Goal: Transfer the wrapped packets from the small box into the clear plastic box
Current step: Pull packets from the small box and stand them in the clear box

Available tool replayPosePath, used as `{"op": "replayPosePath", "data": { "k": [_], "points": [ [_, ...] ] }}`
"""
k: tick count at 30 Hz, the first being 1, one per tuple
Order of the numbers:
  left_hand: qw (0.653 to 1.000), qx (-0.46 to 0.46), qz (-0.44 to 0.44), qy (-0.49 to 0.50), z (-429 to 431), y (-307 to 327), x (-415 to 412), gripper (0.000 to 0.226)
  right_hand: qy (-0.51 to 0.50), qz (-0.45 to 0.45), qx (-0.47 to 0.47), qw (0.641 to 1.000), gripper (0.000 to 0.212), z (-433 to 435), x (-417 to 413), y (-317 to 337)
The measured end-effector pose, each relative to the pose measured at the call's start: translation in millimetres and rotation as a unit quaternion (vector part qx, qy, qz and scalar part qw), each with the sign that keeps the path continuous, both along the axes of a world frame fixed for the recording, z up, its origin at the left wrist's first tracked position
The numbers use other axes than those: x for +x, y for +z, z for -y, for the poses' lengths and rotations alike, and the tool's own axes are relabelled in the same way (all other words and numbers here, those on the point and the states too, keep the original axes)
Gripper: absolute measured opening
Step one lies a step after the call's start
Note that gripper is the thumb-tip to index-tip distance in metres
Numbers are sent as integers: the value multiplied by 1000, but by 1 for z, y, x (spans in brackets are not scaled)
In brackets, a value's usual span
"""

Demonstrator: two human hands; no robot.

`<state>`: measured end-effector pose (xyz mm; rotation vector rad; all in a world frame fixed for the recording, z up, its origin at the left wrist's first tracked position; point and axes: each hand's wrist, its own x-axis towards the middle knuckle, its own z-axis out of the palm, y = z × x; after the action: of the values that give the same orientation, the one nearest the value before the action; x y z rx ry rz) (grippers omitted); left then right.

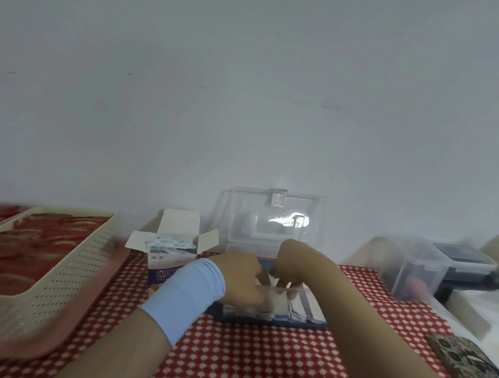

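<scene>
**Both hands in the clear box, settling thin packets**

The table (252, 369) under its red checked cloth carries everything. At its 12 o'clock sits the clear plastic box (306, 307), lid up against the wall. The small box (168, 260) stands just beside it at 9 o'clock, flaps open, with wrapped packets (170, 243) showing at its mouth. More packets (271, 311) stand on edge along the clear box's near wall.

These packets look light, flat and limp, and the wrap is probably slick; you would do best to pinch a small stack by its short edges, not its faces, so it does not fan out.

Your left hand (243, 276), blue sleeve at the wrist, reaches in from 7 o'clock, fingers curled down among the packets. Your right hand (290, 266) comes from 5 o'clock, wrist arched, fingers (282, 282) drawn narrow and pointing down into the box. Whether either hand actually holds a packet I cannot tell.
</scene>
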<state>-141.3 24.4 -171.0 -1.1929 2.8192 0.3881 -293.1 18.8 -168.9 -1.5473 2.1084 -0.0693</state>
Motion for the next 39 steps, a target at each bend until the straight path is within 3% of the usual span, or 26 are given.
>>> {"op": "replayPosePath", "data": {
  "k": [3,6,8,11,16,23,32,36,39],
  "points": [
    [994,3,-109,0,3,20,14,30,-13,-2,-72,997,18,-1,-9,16],
    [965,-27,-253,57,12,40,39,26,-18,8,-158,987,17,-4,-9,35],
    [947,-57,-298,103,23,45,58,25,-10,9,-215,977,20,-8,-2,44],
    [933,-87,-304,173,41,38,86,24,35,39,-284,957,19,-14,19,52],
    [930,-104,-243,255,54,20,126,20,129,76,-319,936,20,-14,56,48],
    [948,-85,-199,233,56,5,143,26,178,42,-322,929,21,9,102,35],
    [931,-34,-274,238,69,-2,155,23,237,-137,-259,926,20,42,142,17],
    [925,-6,-297,236,72,-3,164,22,201,-124,-275,932,22,48,146,14],
    [897,-5,-373,235,75,-2,166,25,156,-47,-321,933,22,50,141,9]
  ]
}}
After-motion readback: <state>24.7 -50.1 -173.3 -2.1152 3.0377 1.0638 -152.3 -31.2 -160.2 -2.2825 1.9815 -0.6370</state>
